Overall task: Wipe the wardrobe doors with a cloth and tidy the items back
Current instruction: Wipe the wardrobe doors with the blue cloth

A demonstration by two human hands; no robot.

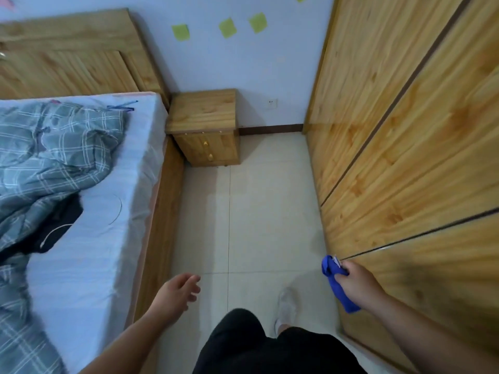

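A pine wardrobe [410, 147] with shut doors fills the right side of the head view. My right hand [355, 282] grips a bunched blue cloth [333, 276] low down, close to the wardrobe's front near a dark door seam. The cloth hangs below my fist. My left hand [176, 292] hangs loose and empty over the floor beside the bed, fingers relaxed.
A bed [102, 211] with a white sheet, a grey checked quilt [54, 157] and a dark garment [56, 230] stands at the left. A small wooden nightstand [208, 128] sits in the far corner. Pale floor tiles [259, 211] run between bed and wardrobe; my foot [287, 306] stands on them.
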